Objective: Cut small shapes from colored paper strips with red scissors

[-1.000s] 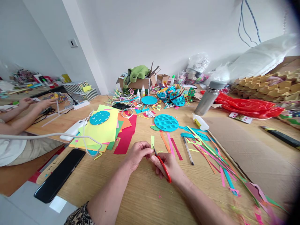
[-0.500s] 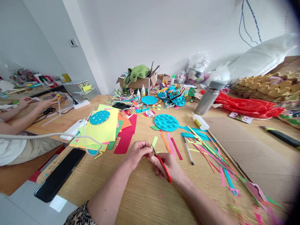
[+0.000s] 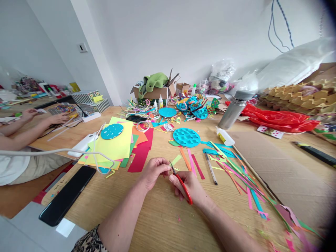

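Centre frame, left hand (image 3: 154,174) is pinching a lime strip (image 3: 176,160), right hand (image 3: 193,184) is clamping red scissors (image 3: 184,187) just beside; their slipping could be nicking left hand.

The left hand (image 3: 156,174) hides the near end of the light green strip (image 3: 176,159) that it seems to pinch. The right hand (image 3: 193,185) covers part of the scissors (image 3: 186,190). The bottom edge cuts the patterned sleeve (image 3: 89,242), the left edge a co-worker (image 3: 9,171). Lower-right paper scraps (image 3: 289,244) blur; one pink speck (image 3: 179,217) is too tiny to identify.
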Demonstrator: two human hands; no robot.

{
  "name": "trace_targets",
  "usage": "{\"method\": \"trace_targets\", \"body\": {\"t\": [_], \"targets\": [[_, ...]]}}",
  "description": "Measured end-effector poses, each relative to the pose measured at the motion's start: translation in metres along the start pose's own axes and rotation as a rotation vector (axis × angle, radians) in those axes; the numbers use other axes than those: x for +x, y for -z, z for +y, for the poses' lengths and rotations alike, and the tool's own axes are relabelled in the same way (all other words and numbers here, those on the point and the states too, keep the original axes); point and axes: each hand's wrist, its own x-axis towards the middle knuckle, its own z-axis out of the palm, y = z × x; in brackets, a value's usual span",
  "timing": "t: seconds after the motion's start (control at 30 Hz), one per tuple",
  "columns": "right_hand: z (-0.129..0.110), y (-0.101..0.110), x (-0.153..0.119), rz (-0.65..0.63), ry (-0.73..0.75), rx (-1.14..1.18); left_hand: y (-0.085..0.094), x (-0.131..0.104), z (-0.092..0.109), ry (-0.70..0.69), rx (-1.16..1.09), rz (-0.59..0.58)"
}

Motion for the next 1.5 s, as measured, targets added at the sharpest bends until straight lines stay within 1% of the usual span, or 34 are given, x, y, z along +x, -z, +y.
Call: {"method": "trace_targets", "body": {"t": [0.1, 0.3, 0.5, 0.6, 0.8, 0.97, 1.03, 1.37, 1.5], "targets": [[0.0007, 0.0000, 0.0001, -0.007, 0.007, -0.001, 0.0002, -0.0002, 0.0008, 0.005, -0.004, 0.002], [0.0020, 0.0013, -0.0003, -0.016, 0.019, 0.001, 0.0006, -0.0007, 0.0017, 0.016, 0.005, -0.034], [0.0022, 0.0020, -0.0001, -0.011, 0.033, -0.007, 0.0010, 0.0009, 0.0011, 0.002, -0.011, -0.018], [0.0025, 0.0015, 0.0005, -0.005, 0.015, -0.006, 0.0017, 0.0010, 0.0006, 0.000, -0.035, -0.019], [0.0014, 0.0011, 0.0013, 0.008, 0.007, 0.004, 0.0021, -0.0001, -0.0006, 0.013, -0.013, -0.087], [-0.0002, 0.0013, 0.0002, 0.013, 0.006, -0.010, 0.0014, 0.0004, 0.0008, -0.001, -0.032, -0.012], [-0.0001, 0.0013, -0.0003, 0.014, 0.003, -0.015, 0.0013, 0.0006, 0.0010, -0.002, -0.035, 0.001], [0.0030, 0.0029, -0.0004, -0.025, 0.025, -0.012, 0.0022, 0.0007, 0.0006, 0.010, -0.019, -0.024], [0.0030, 0.0030, 0.0005, -0.021, 0.027, -0.016, 0.0021, 0.0000, 0.0011, 0.013, -0.035, -0.029]]}}
